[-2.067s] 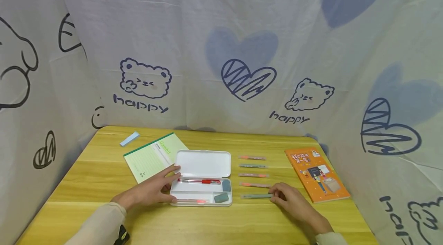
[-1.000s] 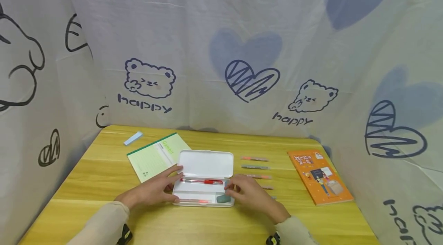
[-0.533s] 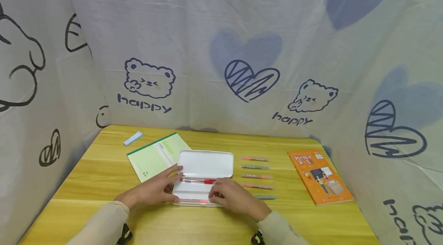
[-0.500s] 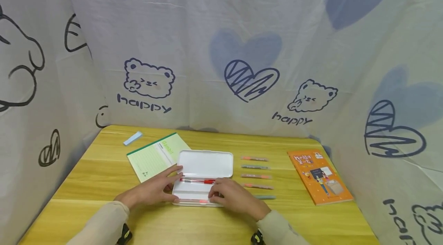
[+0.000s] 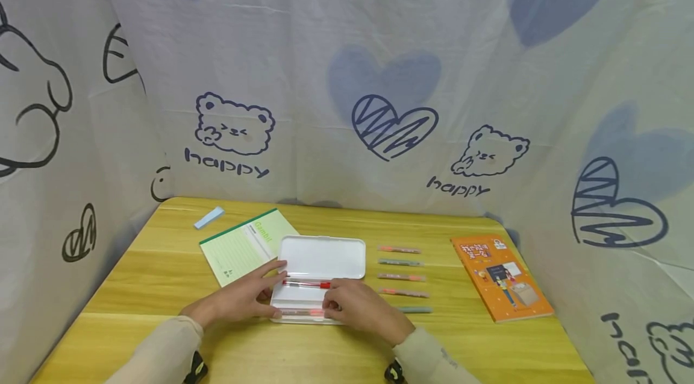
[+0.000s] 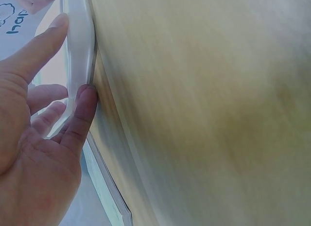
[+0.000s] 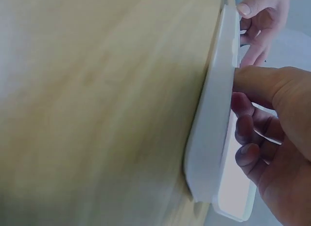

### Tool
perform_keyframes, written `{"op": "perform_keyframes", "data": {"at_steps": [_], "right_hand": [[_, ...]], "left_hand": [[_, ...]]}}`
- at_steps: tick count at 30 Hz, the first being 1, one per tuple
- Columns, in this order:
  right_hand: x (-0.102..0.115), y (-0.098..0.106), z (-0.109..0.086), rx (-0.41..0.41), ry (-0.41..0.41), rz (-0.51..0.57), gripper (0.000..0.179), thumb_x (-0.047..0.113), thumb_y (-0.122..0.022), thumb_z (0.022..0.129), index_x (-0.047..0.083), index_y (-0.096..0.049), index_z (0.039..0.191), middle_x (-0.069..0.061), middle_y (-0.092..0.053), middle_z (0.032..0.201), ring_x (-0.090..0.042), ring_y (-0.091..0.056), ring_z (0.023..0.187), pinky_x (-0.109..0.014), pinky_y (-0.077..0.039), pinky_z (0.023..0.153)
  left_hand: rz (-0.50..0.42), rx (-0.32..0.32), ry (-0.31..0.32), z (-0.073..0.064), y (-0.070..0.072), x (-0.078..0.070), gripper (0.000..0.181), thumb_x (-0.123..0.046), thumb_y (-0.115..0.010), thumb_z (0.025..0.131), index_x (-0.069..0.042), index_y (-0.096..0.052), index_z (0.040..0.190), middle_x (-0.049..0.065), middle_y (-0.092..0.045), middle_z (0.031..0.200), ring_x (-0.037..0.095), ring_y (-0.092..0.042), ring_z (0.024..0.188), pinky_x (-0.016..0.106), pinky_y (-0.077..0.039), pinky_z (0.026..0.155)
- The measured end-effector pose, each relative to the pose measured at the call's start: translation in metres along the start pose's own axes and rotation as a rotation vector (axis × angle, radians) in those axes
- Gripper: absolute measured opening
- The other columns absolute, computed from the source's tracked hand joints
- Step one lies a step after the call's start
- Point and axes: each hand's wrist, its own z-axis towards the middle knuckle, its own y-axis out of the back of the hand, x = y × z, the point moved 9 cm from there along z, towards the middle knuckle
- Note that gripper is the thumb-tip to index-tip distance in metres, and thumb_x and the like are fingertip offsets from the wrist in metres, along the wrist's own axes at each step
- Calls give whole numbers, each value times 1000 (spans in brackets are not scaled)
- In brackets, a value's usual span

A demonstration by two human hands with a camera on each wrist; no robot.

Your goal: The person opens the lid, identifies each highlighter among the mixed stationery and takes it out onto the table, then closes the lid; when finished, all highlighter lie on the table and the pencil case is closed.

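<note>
A white pencil case (image 5: 323, 256) lies with its lid raised on the wooden table. My left hand (image 5: 241, 296) holds its left end, thumb at the front corner and fingers along the side; the left wrist view shows this grip on the case wall (image 6: 80, 46). Inside, a red pen (image 5: 306, 284) lies in the rear compartment and a pinkish pen with an orange end (image 5: 300, 312) in the front one. My right hand (image 5: 360, 308) reaches into the case and pinches the right end of the pinkish pen. It covers the case's right part, erasers included.
Right of the case lie several pens in a column, among them a pink-orange pen (image 5: 402, 276) and a green pen (image 5: 416, 310). An orange book (image 5: 504, 278) lies farther right. Behind the left hand are a green notebook (image 5: 246, 245) and a light blue strip (image 5: 208, 217).
My right hand has moved left from the green pen on the table, across the erasers, to the front compartment. The pinkish pen has shifted slightly upward in the view. My left hand stays put.
</note>
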Motion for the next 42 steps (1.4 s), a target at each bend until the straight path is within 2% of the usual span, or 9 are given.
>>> {"op": "perform_keyframes", "data": {"at_steps": [7,12,16,20,24,28,32,38,42], "right_hand": [[-6,14,-13,-82,-40,20,6,18,-74,105,17,-80,105,8,-71,97,-1,-59,85,-17,-52,75],[-29,30,-33,-132,-116,89,5,20,-77,104,16,-78,107,8,-72,96,-6,-63,88,-24,-55,77],[-55,45,-58,-174,-196,167,6,20,-76,104,15,-78,105,10,-73,95,-4,-60,84,-23,-53,73],[-80,59,-93,-201,-273,215,7,26,-78,104,19,-78,104,13,-70,92,0,-54,77,-21,-50,68],[-101,65,-127,-195,-319,255,10,33,-78,103,23,-79,103,15,-70,90,2,-52,74,-22,-49,65],[-115,64,-155,-155,-336,300,12,34,-76,104,22,-79,105,15,-72,91,2,-54,73,-23,-50,64],[-123,56,-174,-123,-329,333,12,31,-76,104,19,-80,105,14,-73,90,2,-55,72,-23,-51,63],[-133,37,-193,-58,-374,401,11,32,-76,104,22,-80,105,14,-69,88,1,-54,72,-24,-50,63],[-139,27,-200,-32,-396,422,10,34,-76,104,24,-79,105,14,-69,88,0,-55,74,-24,-50,64]], "left_hand": [[17,-12,-10,0,0,-1,86,-40,-82,98,6,-46,161,23,-26,178,22,-64,125,47,-51,116],[9,-3,-6,0,-1,-1,87,-40,-83,98,6,-46,161,24,-25,178,19,-66,120,42,-53,114],[8,-4,-4,0,-1,0,86,-40,-82,98,5,-46,161,23,-25,178,20,-66,121,42,-53,114],[7,-2,-4,0,-1,1,87,-41,-82,98,5,-46,162,23,-26,178,19,-66,121,41,-53,113],[-12,6,6,-1,0,2,87,-40,-83,97,5,-46,162,23,-24,179,19,-67,119,38,-54,112],[-24,8,9,-1,1,2,87,-38,-84,97,6,-45,161,24,-24,178,20,-68,119,37,-54,111],[-8,10,17,0,0,2,87,-40,-83,97,4,-46,162,22,-24,179,20,-66,122,42,-52,114],[6,10,13,1,-1,0,87,-42,-83,97,3,-46,162,22,-25,179,24,-63,128,50,-50,118],[6,11,6,1,0,0,87,-41,-83,97,4,-46,162,22,-25,179,22,-64,124,45,-52,115]]}}
